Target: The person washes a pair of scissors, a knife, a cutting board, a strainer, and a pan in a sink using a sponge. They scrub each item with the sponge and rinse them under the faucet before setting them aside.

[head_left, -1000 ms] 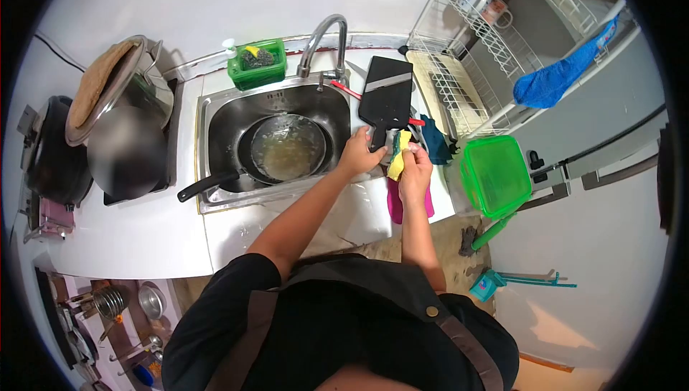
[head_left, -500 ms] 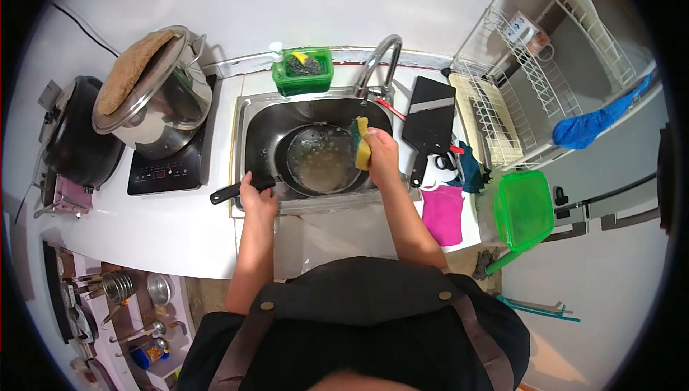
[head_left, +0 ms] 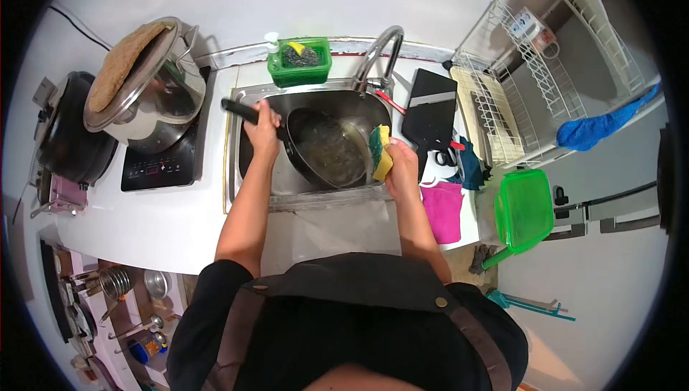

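Note:
My left hand (head_left: pixel 264 124) is closed around the black handle of a dark frying pan (head_left: pixel 305 152). The pan is tilted in the metal sink (head_left: pixel 281 185), its handle raised toward the upper left, with murky water (head_left: pixel 331 150) pooled inside. Just right of the pan's rim, my right hand (head_left: pixel 402 166) grips a yellow and green sponge (head_left: pixel 381 152), the green side facing the pan. The curved faucet (head_left: pixel 379 57) stands behind the sink.
A green container (head_left: pixel 300 62) with a scrubber sits behind the sink. On the right lie a black board (head_left: pixel 429 114), scissors (head_left: pixel 439 166) and a pink cloth (head_left: pixel 441 211), near a white dish rack (head_left: pixel 535 96). A large steel pot (head_left: pixel 154 93) stands on the induction cooker (head_left: pixel 159 165) at left.
My left hand has raised the pan's handle up and away from me, tilting the pan. The right hand with the sponge has moved slightly right and nearer to me.

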